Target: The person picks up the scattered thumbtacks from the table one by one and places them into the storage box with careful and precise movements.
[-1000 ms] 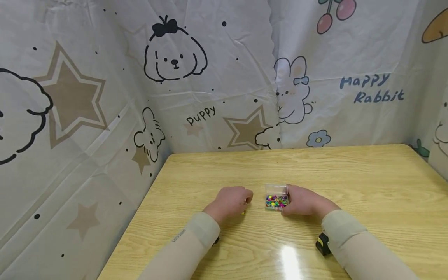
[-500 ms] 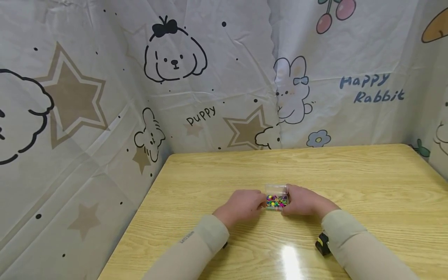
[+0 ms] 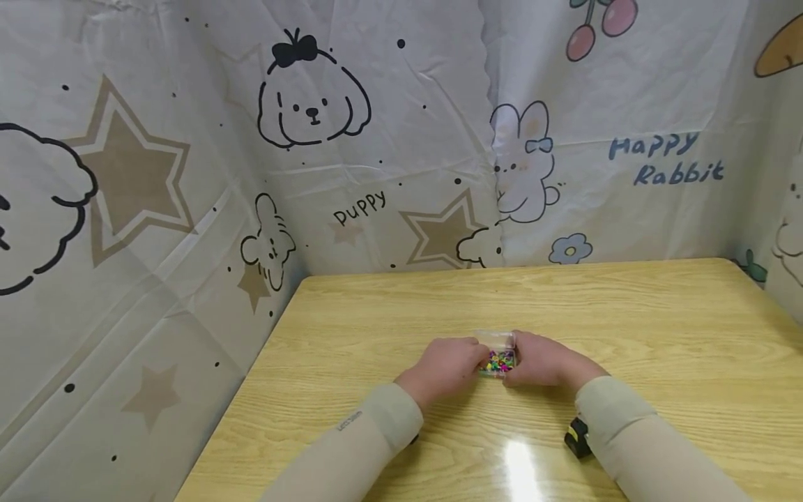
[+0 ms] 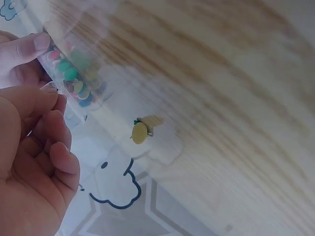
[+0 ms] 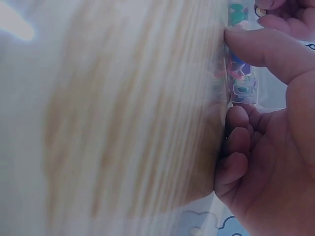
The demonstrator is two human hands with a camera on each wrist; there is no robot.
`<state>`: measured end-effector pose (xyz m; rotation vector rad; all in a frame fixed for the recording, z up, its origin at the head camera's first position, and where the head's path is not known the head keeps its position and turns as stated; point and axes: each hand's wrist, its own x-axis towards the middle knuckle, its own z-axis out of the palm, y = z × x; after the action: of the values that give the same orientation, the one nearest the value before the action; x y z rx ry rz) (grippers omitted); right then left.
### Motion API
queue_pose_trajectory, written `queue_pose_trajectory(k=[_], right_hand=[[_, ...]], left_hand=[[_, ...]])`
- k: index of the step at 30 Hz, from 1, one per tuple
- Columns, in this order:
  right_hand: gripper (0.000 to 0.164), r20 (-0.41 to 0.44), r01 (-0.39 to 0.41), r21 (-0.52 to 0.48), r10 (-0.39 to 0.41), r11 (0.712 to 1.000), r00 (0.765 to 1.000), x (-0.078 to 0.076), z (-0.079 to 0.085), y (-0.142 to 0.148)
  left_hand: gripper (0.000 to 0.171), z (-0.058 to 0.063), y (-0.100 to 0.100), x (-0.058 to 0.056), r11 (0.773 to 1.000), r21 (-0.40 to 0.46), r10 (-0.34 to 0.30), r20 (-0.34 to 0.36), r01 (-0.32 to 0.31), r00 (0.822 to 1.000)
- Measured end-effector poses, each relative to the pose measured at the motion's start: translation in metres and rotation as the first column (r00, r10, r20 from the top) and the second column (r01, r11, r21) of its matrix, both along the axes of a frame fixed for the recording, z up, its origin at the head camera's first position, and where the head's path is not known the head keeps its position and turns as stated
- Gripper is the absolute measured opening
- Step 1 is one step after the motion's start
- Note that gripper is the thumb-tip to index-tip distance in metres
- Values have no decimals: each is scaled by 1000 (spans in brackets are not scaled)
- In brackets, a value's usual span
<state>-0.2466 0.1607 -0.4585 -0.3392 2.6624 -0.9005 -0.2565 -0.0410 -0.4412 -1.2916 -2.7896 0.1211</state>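
A small clear plastic box [image 3: 500, 362] of colourful thumbtacks [image 4: 71, 73] sits on the table, its clear lid [image 3: 495, 339] raised at the back. My right hand [image 3: 542, 359] holds the box by its right end, thumb [image 5: 251, 46] on the near wall. My left hand [image 3: 448, 366] is at the box's left side, thumb and forefinger pinched together over the tacks. A round-headed thumbtack [image 5: 261, 11] shows at those fingertips in the right wrist view. On the table left of the box lies a yellow-headed thumbtack [image 4: 140, 132], which my left hand hides from the head view.
The wooden table [image 3: 659, 328] runs back to a printed white curtain [image 3: 401, 153], which also hangs along both sides. A black and yellow object [image 3: 578, 438] shows beside the right sleeve.
My left hand has moved right, from beside the loose yellow tack to the box, and its fingertips now reach in over the tacks. The right hand keeps its hold.
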Motion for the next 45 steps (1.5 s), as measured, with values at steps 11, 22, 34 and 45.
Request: queue_pose_trajectory(k=[11,22,34,45], right_hand=[[57,-8,-1,-19,1,1000,1000,2,0,-1],[57,-14,-10,-27,10,1000,1000,-1,-4,0],[57,-10,-2,-26,1,1000,1000,1,-5,-1],[53,3,-7,-23,7,1000,1000,0,-5,1]], left_hand=[[8,-2,4,1,998,-65,24,-41,-26,999],[14,3,-5,2,991,-130,-50,-75,40,996],[15,11,-28,-3,998,-41,49,67,-46,997],[17,15,-58,-12,993,-45,111,151,-105,982]])
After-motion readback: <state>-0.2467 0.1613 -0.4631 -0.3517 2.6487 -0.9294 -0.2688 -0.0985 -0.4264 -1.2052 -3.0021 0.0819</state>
